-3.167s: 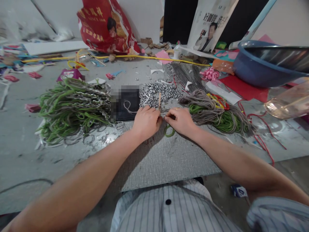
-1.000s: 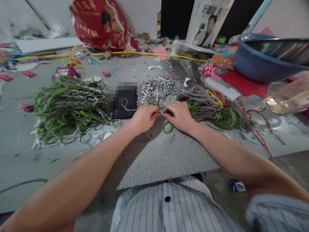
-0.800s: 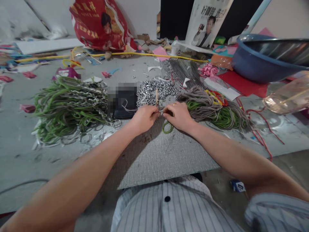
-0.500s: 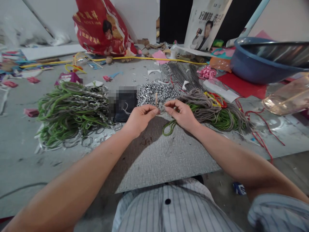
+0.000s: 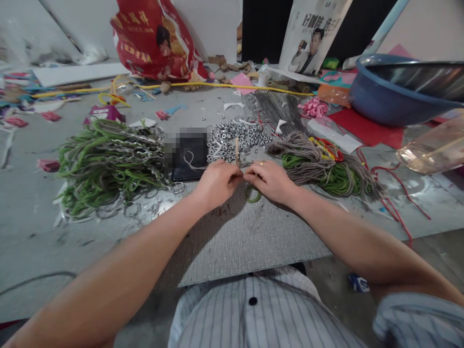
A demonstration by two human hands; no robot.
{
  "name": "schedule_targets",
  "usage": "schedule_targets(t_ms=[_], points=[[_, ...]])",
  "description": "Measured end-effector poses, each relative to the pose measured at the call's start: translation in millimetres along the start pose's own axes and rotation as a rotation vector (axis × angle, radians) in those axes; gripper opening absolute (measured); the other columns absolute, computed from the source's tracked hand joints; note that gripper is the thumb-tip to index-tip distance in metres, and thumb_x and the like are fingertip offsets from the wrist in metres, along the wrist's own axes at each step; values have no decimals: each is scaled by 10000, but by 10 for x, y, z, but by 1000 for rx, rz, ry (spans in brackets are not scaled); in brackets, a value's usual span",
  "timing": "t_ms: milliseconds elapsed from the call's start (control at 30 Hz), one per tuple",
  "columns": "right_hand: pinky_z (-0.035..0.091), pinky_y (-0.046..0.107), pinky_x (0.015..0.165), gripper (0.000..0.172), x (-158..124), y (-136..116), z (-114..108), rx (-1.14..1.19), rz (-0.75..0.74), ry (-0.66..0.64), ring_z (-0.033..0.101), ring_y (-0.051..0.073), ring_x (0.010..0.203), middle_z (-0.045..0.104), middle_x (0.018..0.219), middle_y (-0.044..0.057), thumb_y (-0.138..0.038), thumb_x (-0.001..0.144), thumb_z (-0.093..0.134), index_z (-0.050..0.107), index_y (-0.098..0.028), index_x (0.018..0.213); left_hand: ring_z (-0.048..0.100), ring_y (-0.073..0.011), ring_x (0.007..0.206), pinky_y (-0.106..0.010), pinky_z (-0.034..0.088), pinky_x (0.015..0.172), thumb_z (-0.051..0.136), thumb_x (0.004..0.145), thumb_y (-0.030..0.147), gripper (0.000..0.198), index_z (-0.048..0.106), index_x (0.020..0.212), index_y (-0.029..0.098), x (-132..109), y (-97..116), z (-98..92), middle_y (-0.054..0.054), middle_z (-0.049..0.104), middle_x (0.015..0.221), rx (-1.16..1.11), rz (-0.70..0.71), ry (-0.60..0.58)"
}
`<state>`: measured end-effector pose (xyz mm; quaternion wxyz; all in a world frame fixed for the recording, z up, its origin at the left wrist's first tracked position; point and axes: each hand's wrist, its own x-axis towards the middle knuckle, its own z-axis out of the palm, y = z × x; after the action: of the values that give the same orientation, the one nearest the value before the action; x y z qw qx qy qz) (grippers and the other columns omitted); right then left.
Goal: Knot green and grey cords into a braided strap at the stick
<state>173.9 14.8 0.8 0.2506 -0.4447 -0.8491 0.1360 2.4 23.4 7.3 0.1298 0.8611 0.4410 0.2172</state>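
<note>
My left hand (image 5: 218,186) and my right hand (image 5: 271,181) meet at the fingertips over the front of the table, both pinched closed on cord. A thin grey cord (image 5: 194,167) trails left from my left hand across a black wallet-like pad (image 5: 188,152). Below my right hand's fingers hangs a green cord loop (image 5: 253,195). The fingers hide where the cords meet. Just beyond my hands lies a spread of small metal rings or nuts (image 5: 232,135), with a short wooden stick (image 5: 237,149) among them.
Green and grey cords with chains (image 5: 108,164) are heaped left. Bundled cords (image 5: 326,169) lie right, near loose red string (image 5: 397,186). Farther back are a red bag (image 5: 155,43), a blue basin (image 5: 384,99) and a yellow cord (image 5: 203,86). The table edge (image 5: 253,274) is close to my body.
My hands have come together until their fingertips meet. The grey cord's loose end now reaches farther out from my left hand, and the green loop looks smaller.
</note>
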Motion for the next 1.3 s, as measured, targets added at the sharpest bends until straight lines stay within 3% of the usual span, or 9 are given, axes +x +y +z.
schedule_targets(t_ms=[167,333,567,767,1300], points=[[327,255,643,190,8,76,43,47,105,92,532,121,637,632,723,8,-342,758,590,614,-161,813,534,-154,680,-265,413,617,546,751,214,119,651,724,164,0,-26,74,-20,629,668,-64,-168,65],[301,280,670,112,28,88,70,-85,189,42,525,147,683,632,691,12,-256,774,563,624,-172,734,527,-179,707,-284,406,627,558,753,254,137,655,701,174,8,-37,137,-26,631,641,-24,-169,65],[236,322,701,164,2,5,65,-355,65,27,520,201,815,642,772,35,-286,825,493,598,-171,774,530,-253,784,-365,371,674,500,774,271,174,610,690,165,-19,-7,124,-68,629,671,252,-58,44],[213,345,707,232,-27,-49,49,-542,-17,22,498,208,805,641,799,51,-298,867,411,591,-178,784,531,-264,803,-372,356,680,465,779,257,168,577,692,167,-47,40,120,-82,607,666,333,-53,28],[208,351,693,231,-40,-83,61,-586,-22,15,512,218,803,647,797,60,-283,864,418,605,-170,786,549,-276,814,-374,377,658,464,776,249,155,572,706,163,-43,41,150,-94,612,695,319,-86,-7]])
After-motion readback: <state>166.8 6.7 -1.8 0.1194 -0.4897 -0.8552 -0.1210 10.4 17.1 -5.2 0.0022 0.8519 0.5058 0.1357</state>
